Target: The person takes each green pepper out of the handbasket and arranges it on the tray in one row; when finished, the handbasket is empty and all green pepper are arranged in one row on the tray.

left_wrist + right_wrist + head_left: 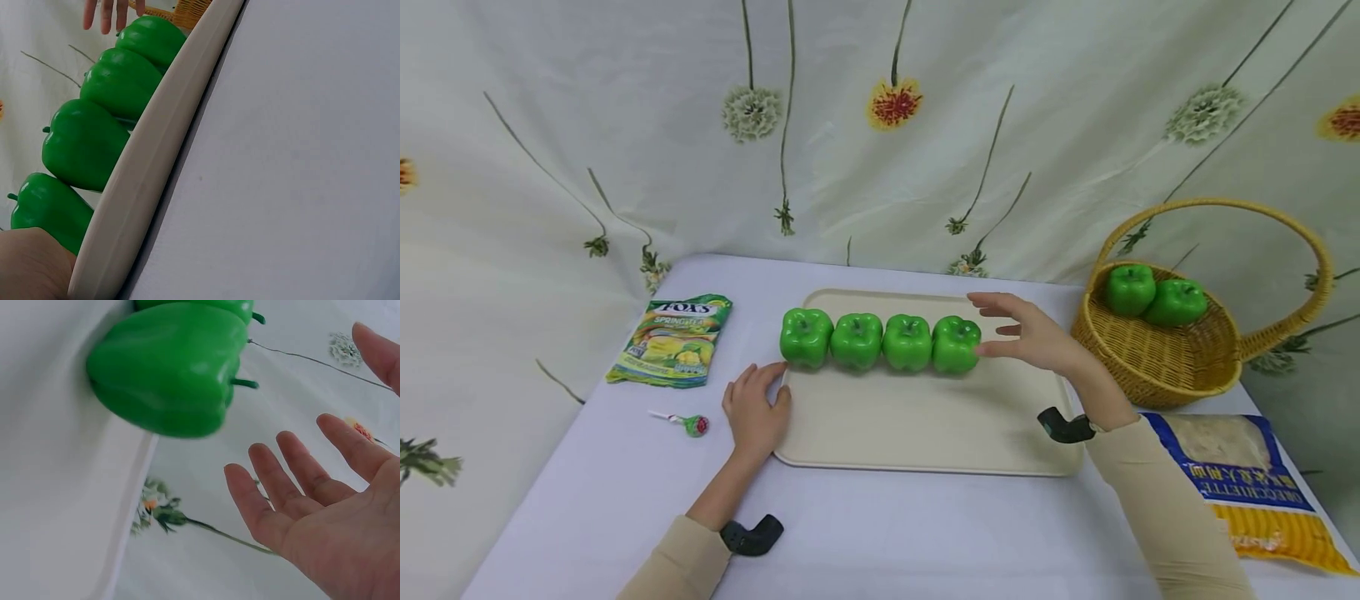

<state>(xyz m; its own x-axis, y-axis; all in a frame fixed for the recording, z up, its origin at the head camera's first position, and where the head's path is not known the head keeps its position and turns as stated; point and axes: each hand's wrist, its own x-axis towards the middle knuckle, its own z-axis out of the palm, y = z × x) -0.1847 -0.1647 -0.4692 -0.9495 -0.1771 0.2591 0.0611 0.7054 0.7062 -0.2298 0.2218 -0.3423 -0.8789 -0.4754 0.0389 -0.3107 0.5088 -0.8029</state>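
Several green bell peppers stand side by side along the back of a cream tray (917, 425). My left hand (754, 410) lies at the tray's left rim, fingers loosely bent, with its fingertips close to the leftmost bell pepper (806, 337). In the left wrist view, part of that hand (34, 265) overlaps the nearest pepper (53, 209). My right hand (1033, 333) hovers over the tray's right side, thumb and fingers spread beside the rightmost bell pepper (956, 344). The right wrist view has its empty palm (350, 519) facing the pepper (169, 369), with a gap between them.
A wicker basket (1157, 367) holding two green peppers (1176, 302) stands at the back right. In front of it lies a pasta bag (1247, 475). To the left are a candy bag (673, 340) and a lollipop (695, 425). A floral cloth (865, 183) hangs behind the table.
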